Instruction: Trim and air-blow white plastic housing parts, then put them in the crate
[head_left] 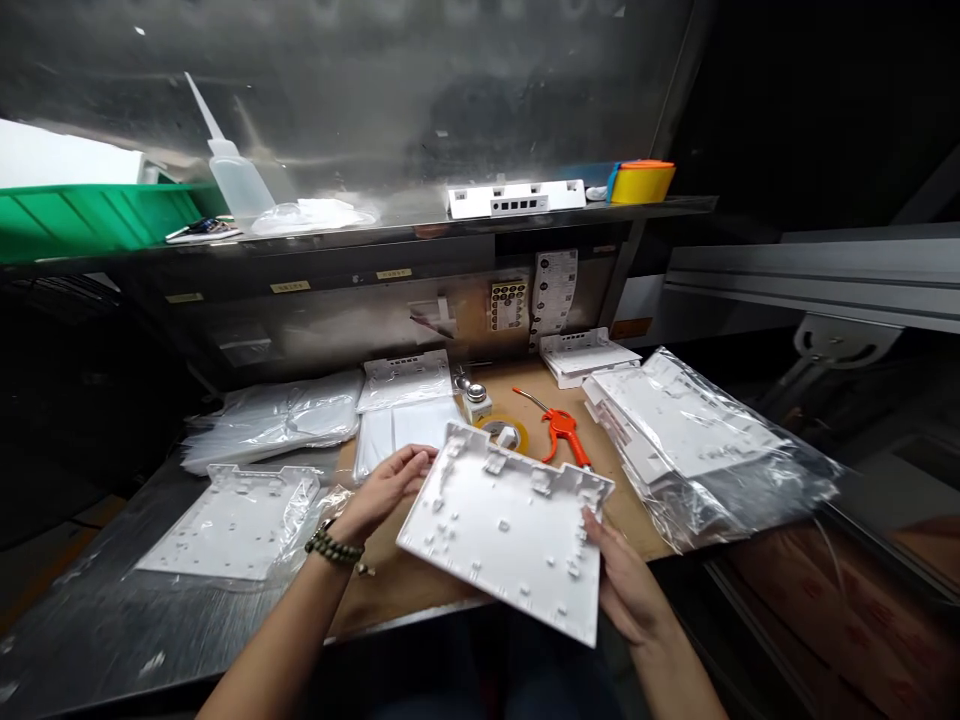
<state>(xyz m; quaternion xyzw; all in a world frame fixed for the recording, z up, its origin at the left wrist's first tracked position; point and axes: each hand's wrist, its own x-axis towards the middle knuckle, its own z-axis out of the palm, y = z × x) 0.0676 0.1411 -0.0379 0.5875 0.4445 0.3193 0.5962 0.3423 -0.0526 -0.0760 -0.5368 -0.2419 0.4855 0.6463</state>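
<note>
A white plastic housing shell [517, 535], with clips and posts on its inner face, is held tilted above the near edge of the workbench. My right hand [626, 580] grips its right edge, thumb on the inner face and the other fingers mostly hidden behind. At the upper left edge, my left hand [390, 485] has its fingers curled against the shell, the fingertips partly out of sight. Just beyond the shell lie an orange air blow gun [562, 432], a roll of yellow tape [516, 428] and a small metal-topped dispenser bottle [477, 400].
Another shell [232, 525] lies on plastic film at left, near stacked clear bags [277, 415]. Bagged shells [690, 420] are piled at right. The overhead shelf [412, 228] bears a green bin [90, 220], a squeeze bottle [240, 185] and a white ported casing [517, 200].
</note>
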